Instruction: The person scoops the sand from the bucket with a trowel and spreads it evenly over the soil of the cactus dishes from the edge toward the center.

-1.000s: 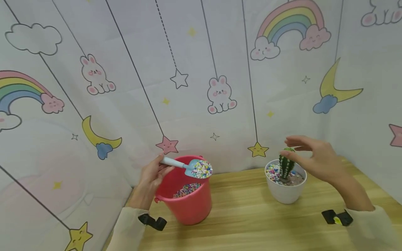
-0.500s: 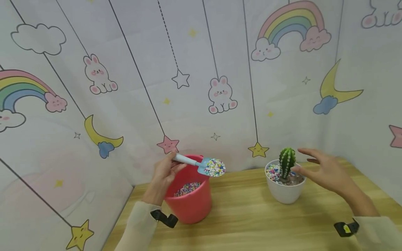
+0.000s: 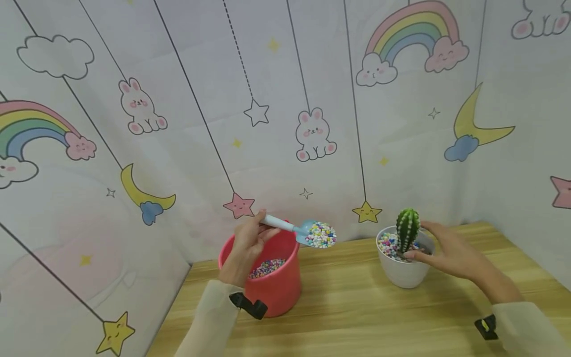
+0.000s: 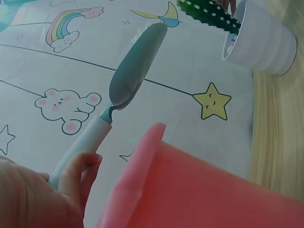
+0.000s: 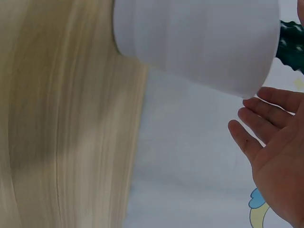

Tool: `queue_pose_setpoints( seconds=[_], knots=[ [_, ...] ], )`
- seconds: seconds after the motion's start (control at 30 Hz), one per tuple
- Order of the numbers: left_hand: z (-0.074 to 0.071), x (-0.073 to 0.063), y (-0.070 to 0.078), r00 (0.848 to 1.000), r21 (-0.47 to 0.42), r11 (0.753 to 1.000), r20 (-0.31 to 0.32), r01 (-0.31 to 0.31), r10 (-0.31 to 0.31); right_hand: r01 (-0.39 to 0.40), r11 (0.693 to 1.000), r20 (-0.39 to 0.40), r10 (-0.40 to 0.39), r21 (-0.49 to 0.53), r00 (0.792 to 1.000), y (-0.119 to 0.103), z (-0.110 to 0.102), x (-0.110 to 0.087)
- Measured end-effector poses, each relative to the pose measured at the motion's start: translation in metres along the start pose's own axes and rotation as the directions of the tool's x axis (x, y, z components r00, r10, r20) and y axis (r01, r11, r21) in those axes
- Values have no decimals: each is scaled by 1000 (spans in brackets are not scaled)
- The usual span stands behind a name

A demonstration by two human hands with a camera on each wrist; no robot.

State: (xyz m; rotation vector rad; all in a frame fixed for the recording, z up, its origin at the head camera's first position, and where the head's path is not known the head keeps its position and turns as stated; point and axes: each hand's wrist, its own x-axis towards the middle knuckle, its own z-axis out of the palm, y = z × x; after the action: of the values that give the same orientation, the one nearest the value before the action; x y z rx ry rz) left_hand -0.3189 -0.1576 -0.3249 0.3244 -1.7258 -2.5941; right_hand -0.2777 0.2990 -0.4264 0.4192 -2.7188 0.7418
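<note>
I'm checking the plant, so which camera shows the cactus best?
The head view, showing the cactus almost whole. The left wrist view crops it at the top edge; the right wrist view catches only a piece.

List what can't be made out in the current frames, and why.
- Head view: inside of the red bucket, partly behind the left hand.
- Left wrist view: most beads on the trowel, behind its blade.
- Right wrist view: contents of the white pot, behind its wall; tip of the cactus, cut off by the right edge.
</note>
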Motion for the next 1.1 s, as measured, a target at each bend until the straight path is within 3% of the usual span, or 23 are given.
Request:
queue_pose_setpoints(
  seconds=[0.3, 0.5, 0.9, 1.1],
  knots=[
    [18, 2, -10, 1000, 5, 1000, 13, 15, -15, 28, 998, 76, -24, -59, 997, 4, 7, -1],
    [33, 5, -19, 999, -3, 1000, 42, 4, -4, -4, 993, 137, 21, -121, 990, 6, 8, -4],
    [54, 14, -37, 1000, -32, 999, 2, 31, -31, 18, 988, 125, 1, -152, 992, 3, 12, -10],
    [67, 15, -41, 998, -67, 996, 27, 55, -53, 6, 989, 116, 12, -150, 993, 2, 13, -10]
  ],
)
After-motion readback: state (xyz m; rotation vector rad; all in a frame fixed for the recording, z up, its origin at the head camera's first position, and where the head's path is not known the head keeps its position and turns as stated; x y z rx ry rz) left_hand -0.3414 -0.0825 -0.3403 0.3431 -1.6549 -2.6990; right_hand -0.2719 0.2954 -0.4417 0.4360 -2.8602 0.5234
